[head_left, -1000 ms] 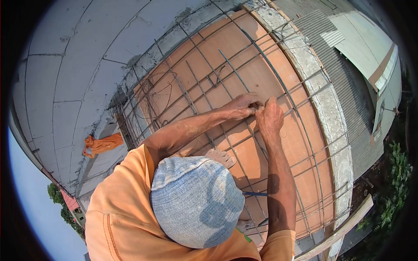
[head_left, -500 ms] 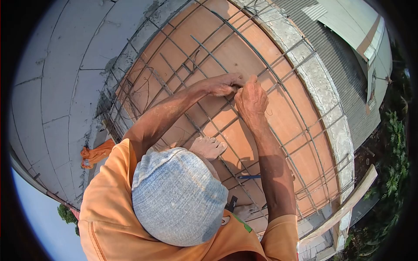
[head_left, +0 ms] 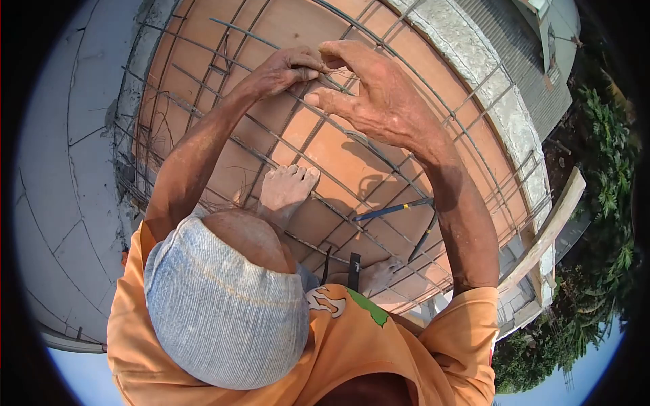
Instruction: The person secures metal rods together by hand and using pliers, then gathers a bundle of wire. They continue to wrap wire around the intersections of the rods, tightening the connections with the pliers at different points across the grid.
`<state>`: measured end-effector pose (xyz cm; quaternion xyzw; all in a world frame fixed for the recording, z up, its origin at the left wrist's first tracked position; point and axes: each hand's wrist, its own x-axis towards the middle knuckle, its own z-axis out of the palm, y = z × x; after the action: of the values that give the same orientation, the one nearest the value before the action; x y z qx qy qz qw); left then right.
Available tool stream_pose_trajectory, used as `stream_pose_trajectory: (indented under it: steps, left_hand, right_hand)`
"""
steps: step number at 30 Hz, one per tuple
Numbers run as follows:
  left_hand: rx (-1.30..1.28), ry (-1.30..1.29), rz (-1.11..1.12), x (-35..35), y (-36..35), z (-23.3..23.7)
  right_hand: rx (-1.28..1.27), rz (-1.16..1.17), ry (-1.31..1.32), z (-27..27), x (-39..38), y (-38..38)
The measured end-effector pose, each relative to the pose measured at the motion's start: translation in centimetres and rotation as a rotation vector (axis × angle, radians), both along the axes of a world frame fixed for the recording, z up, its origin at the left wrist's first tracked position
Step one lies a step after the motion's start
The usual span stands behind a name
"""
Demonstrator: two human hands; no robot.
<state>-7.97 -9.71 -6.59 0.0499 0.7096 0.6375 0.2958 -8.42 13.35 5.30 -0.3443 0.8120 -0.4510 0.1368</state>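
Note:
I crouch on a rebar mesh [head_left: 406, 177] laid over orange plywood formwork [head_left: 338, 152]. My left hand [head_left: 281, 69] reaches forward with its fingers pinched on thin tie wire at a crossing of two bars [head_left: 323, 68]. My right hand [head_left: 376, 95] is lifted just right of that spot, fingers spread, its fingertips close to the left hand's. I cannot see anything gripped in it. My bare feet [head_left: 288, 189] rest on the bars below the hands.
A blue-handled tool [head_left: 389, 211] and a dark one [head_left: 423, 237] lie on the mesh at right. A rough concrete kerb [head_left: 504, 115] bounds the mesh. Beyond it lie a wooden plank [head_left: 548, 230], a drop and trees. Grey concrete slab [head_left: 64, 176] lies left.
The view has tipped downward, so both hands now appear higher and nearer. My right hand has let go of the wire and spread its fingers; the left stays pinched at the crossing.

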Motion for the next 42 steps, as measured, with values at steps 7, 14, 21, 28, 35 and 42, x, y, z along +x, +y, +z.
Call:
stream_pose_trajectory:
  steps: [7, 14, 21, 28, 35, 42]
  left_hand:
    - [-0.128, 0.005, -0.041, -0.2, 0.2, 0.9]
    - [-0.136, -0.015, -0.004, -0.3, 0.4, 1.6]
    - [-0.096, -0.077, 0.016, -0.2, 0.1, 1.5]
    - [-0.126, 0.143, -0.037, 0.0, -0.6, 0.2]
    - [-0.142, 0.416, -0.045, 0.0, -0.7, -2.4]
    - [-0.159, 0.325, -0.018, 0.4, -0.5, -3.0]
  right_hand:
    - [0.538, -0.009, -0.81, 2.5, 10.0, 12.0]
    - [0.876, -0.448, -0.522, -6.5, 25.1, 21.3]
    - [-0.154, -1.017, -1.34, -5.6, 23.1, 18.1]
    - [-0.311, -1.144, -1.395, -6.4, 21.2, 13.2]
    - [-0.014, -1.218, -1.476, -3.2, 18.5, 8.4]
    - [-0.371, -0.934, -0.994, 4.1, 17.3, 9.3]
